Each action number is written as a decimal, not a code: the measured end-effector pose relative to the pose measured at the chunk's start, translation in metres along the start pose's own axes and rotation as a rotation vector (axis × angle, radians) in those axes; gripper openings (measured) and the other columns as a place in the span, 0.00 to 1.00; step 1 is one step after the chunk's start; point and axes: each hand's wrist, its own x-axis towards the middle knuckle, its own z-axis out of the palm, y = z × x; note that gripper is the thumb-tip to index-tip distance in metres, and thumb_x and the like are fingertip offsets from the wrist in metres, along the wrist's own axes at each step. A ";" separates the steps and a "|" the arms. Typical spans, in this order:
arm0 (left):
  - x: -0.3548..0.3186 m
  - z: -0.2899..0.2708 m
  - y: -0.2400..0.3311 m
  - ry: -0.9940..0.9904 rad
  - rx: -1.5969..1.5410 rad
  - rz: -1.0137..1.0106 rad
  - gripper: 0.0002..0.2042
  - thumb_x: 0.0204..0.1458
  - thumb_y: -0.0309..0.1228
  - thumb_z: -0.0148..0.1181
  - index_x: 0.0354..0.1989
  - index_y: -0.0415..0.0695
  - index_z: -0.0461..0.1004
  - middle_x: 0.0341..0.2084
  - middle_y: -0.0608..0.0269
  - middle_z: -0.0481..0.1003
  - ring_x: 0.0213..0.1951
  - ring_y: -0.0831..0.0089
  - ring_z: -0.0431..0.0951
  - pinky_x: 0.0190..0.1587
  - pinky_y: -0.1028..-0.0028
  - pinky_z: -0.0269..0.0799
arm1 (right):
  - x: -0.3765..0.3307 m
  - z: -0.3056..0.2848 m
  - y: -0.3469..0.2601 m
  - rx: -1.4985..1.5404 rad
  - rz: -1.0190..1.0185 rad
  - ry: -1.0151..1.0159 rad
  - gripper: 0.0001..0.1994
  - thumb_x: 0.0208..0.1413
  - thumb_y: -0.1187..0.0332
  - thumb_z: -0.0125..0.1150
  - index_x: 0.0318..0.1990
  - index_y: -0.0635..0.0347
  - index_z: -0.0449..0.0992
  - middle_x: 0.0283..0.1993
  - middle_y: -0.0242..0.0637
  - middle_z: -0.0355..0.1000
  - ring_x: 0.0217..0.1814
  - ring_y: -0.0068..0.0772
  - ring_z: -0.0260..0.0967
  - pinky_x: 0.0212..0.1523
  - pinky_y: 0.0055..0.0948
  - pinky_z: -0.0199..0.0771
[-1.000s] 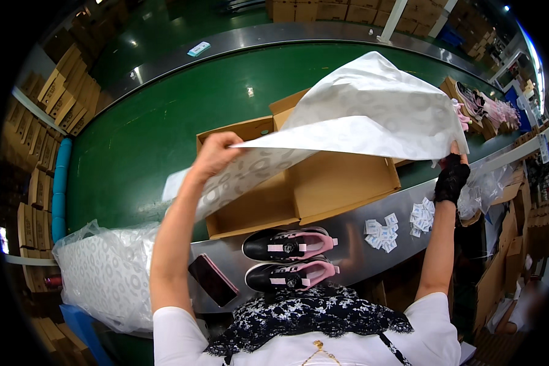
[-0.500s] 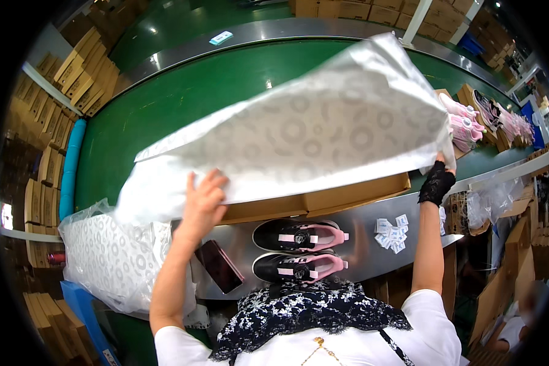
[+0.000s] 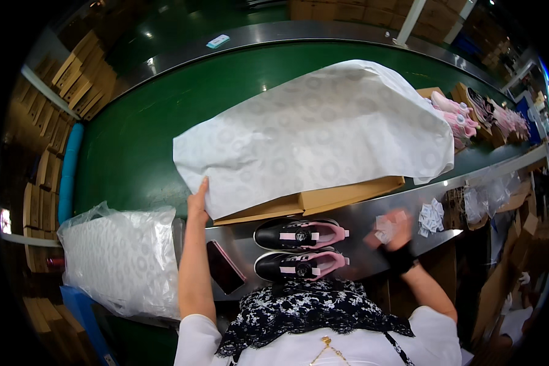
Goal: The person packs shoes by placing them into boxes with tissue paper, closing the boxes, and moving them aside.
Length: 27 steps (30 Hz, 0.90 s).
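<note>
Past the shoes (image 3: 280, 235), the right hand (image 3: 399, 234) is a blur over some packets (image 3: 383, 228), its fingers' hold unreadable from here, and the left hand (image 3: 197, 201) touches the near left edge of the paper (image 3: 311, 128), pinching or resting I can't tell, which, draped over the box (image 3: 354, 194), looks light, limp, easily creased, best lifted by its corners.

Wht paper sheet (image 3: 323, 131), faint grey ring print, draped loosely over box, creased nr L end; far edge runs past box. Brown cardbd box (image 3: 348, 195) mostly hidden, only nr side showing. Sm. wht packets (image 3: 432, 216) in loose pile on metal table (image 3: 363, 256), R of box; 2nd clump just L, blurred.
</note>
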 end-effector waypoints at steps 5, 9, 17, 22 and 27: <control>-0.028 0.057 -0.020 -0.095 -0.080 -0.008 0.24 0.42 0.35 0.62 0.42 0.28 0.65 0.37 0.51 0.71 0.36 0.66 0.73 0.39 0.69 0.70 | -0.053 0.077 -0.030 -0.305 -0.661 -0.155 0.13 0.29 0.62 0.58 0.28 0.53 0.73 0.34 0.32 0.66 0.42 0.38 0.62 0.41 0.46 0.58; -0.025 0.044 -0.023 -0.042 -0.054 0.205 0.17 0.46 0.31 0.58 0.40 0.31 0.68 0.36 0.57 0.71 0.34 0.71 0.72 0.39 0.75 0.67 | -0.017 0.072 -0.068 -0.150 -0.694 -0.205 0.07 0.33 0.63 0.56 0.19 0.55 0.70 0.25 0.34 0.65 0.40 0.41 0.63 0.42 0.48 0.58; -0.058 0.019 0.043 -0.059 0.369 0.811 0.13 0.51 0.30 0.51 0.41 0.34 0.67 0.33 0.64 0.71 0.33 0.78 0.69 0.37 0.78 0.65 | 0.120 0.124 -0.061 0.058 -0.233 -0.045 0.13 0.45 0.55 0.48 0.28 0.54 0.70 0.24 0.44 0.69 0.31 0.50 0.63 0.36 0.42 0.61; -0.092 0.074 0.063 -0.266 0.288 0.603 0.14 0.50 0.30 0.53 0.42 0.33 0.66 0.36 0.60 0.70 0.36 0.79 0.67 0.39 0.78 0.63 | 0.161 0.216 -0.076 0.159 0.181 -0.451 0.20 0.43 0.52 0.47 0.36 0.59 0.70 0.36 0.50 0.69 0.41 0.42 0.63 0.43 0.32 0.63; -0.074 0.118 0.029 -0.663 0.024 0.388 0.22 0.53 0.35 0.49 0.54 0.38 0.56 0.46 0.56 0.65 0.38 0.74 0.70 0.39 0.77 0.66 | 0.148 0.191 -0.096 0.273 -0.280 -0.089 0.18 0.46 0.67 0.45 0.46 0.63 0.64 0.46 0.45 0.63 0.48 0.40 0.60 0.51 0.37 0.57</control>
